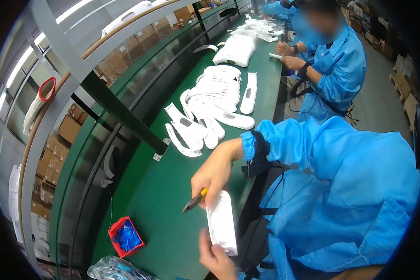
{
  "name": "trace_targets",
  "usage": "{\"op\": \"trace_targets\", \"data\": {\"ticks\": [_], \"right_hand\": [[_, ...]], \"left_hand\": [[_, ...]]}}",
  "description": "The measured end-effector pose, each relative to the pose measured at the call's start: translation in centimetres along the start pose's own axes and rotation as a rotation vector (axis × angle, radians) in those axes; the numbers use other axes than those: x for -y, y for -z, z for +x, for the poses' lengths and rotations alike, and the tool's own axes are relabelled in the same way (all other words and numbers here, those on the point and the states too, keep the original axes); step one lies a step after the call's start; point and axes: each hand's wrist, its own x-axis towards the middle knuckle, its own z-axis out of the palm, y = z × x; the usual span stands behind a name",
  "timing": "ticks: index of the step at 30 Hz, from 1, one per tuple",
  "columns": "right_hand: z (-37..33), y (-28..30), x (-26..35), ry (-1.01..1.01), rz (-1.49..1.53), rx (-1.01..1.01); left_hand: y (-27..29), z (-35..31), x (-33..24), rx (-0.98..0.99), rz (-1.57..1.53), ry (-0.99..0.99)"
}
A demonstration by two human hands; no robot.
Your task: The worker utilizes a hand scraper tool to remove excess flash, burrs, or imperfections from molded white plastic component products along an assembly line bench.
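Note:
My right hand (213, 176) is wrapped round a pair of small pliers (194, 201) with dark jaws and a yellow handle. The jaws point left, past the edge of a long white plastic part (221, 221). That hand's fingers also reach the part's upper end, which has a patch of fine holes. My left hand (217, 259) grips the lower end of the same part, thumb and fingers on either side. The part is held over the near edge of the green bench (172, 200).
White plastic shells (214, 91) lie piled up the bench. A red bin (126, 237) with blue pieces and a clear plastic bag (119, 269) sit at lower left. A green post (123, 112) rises from the bench. A co-worker in blue (338, 65) sits farther along.

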Motion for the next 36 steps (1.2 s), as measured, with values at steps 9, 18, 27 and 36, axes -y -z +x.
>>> {"op": "trace_targets", "data": {"ticks": [9,18,27,36], "right_hand": [[4.8,-3.4,-3.5,0.080,-0.153,-0.517],[2.8,-5.1,-5.3,0.110,0.232,-0.837],[2.7,-11.1,-0.9,0.032,0.357,-0.826],[5.2,-12.2,-1.5,0.047,0.327,-0.809]], "left_hand": [[-6.5,-2.7,6.7,0.356,-1.126,0.222],[-10.7,-1.4,7.0,0.230,-1.267,0.331],[-11.6,-1.8,6.5,0.125,-1.260,0.347],[-11.6,-1.7,6.9,0.093,-1.300,0.325]]}}
